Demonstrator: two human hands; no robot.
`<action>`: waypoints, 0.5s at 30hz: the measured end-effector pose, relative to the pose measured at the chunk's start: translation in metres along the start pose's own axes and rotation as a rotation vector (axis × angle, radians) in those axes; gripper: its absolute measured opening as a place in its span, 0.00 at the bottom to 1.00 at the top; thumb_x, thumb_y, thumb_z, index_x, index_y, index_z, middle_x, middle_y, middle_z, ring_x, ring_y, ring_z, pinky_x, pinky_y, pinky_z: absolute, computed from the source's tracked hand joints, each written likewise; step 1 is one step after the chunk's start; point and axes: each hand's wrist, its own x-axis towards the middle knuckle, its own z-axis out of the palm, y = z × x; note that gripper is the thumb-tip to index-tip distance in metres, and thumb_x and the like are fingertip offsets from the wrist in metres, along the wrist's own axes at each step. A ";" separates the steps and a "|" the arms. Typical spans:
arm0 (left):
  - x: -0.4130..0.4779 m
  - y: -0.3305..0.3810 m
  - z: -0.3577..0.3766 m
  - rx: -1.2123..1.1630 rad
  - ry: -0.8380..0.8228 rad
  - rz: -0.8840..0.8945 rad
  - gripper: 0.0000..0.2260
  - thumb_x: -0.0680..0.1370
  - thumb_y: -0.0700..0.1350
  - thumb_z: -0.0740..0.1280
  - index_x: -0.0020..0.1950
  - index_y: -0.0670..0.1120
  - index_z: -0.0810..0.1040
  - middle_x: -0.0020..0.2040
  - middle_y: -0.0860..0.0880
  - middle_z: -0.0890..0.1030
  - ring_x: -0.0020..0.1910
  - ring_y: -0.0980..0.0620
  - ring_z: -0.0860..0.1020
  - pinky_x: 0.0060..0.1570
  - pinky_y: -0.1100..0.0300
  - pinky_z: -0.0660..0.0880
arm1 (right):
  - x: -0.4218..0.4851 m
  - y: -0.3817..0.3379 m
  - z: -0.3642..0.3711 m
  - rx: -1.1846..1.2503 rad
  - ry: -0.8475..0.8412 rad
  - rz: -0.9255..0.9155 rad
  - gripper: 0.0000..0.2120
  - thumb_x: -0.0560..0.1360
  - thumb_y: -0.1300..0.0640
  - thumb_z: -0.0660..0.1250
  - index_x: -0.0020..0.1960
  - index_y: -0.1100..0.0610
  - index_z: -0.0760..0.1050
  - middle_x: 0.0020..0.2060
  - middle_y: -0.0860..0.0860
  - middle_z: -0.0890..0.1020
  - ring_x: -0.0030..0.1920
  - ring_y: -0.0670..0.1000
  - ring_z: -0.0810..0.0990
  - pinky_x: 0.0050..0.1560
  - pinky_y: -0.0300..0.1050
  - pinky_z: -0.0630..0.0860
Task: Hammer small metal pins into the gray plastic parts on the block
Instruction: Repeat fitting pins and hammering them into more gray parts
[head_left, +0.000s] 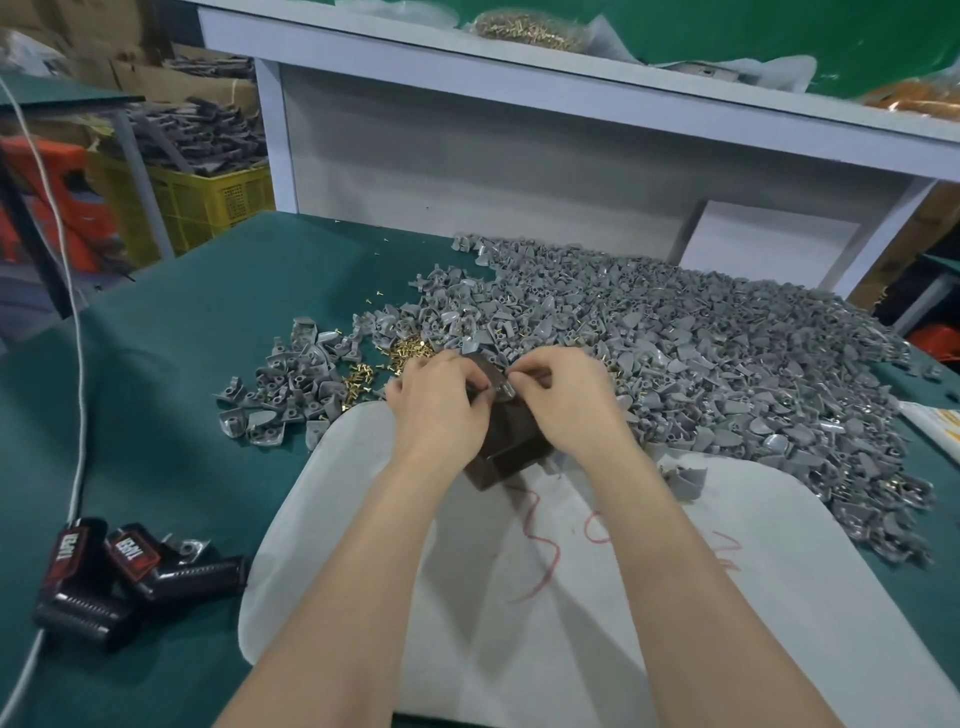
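Unreadable red scrawl (540, 545) marks white sheet (675, 597); left hand (436, 410) and right hand (566, 405) pinch gray part (503, 388) atop block (511, 441).

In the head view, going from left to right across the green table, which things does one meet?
Black tools, small pile of gray parts, brass pins, left hand, dark block, right hand, big heap of gray parts.
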 end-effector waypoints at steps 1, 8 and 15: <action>0.000 0.000 0.000 -0.001 0.002 0.003 0.03 0.76 0.48 0.67 0.48 0.52 0.80 0.54 0.55 0.78 0.59 0.47 0.67 0.53 0.56 0.57 | -0.001 -0.001 0.003 -0.008 -0.001 -0.018 0.06 0.75 0.58 0.66 0.49 0.54 0.82 0.46 0.49 0.83 0.49 0.50 0.79 0.54 0.42 0.72; 0.000 -0.001 0.000 0.006 0.001 0.008 0.05 0.76 0.48 0.67 0.50 0.51 0.80 0.55 0.54 0.77 0.60 0.47 0.67 0.54 0.55 0.57 | -0.002 -0.001 0.012 -0.099 0.023 -0.112 0.05 0.75 0.59 0.66 0.49 0.56 0.80 0.47 0.52 0.79 0.49 0.52 0.76 0.53 0.45 0.71; -0.001 -0.001 0.000 -0.010 0.016 0.008 0.04 0.76 0.48 0.67 0.48 0.51 0.80 0.52 0.55 0.77 0.59 0.48 0.67 0.52 0.56 0.55 | -0.001 -0.003 0.016 -0.041 0.046 -0.022 0.05 0.75 0.59 0.65 0.47 0.56 0.80 0.47 0.51 0.81 0.50 0.52 0.77 0.54 0.46 0.72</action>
